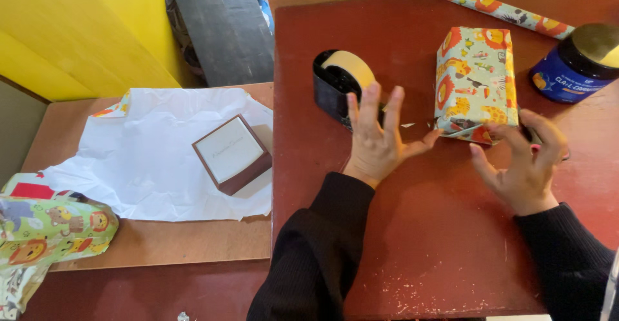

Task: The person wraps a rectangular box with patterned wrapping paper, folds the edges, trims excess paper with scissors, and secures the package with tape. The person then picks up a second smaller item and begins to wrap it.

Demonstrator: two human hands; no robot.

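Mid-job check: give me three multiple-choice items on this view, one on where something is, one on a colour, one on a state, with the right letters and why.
1. Where is the tape dispenser?
A. left of the wrapped box
B. on the white paper
C. beside the blue jar

2. What colour is the table under the hands?
A. white
B. dark red
C. green

3. How is the left hand?
A. gripping the dispenser
B. closed in a fist
C. open, fingers spread

Answers: 1 A, the dispenser stands left of the box. 2 B, the top is dark red. 3 C, the fingers are splayed, holding nothing.
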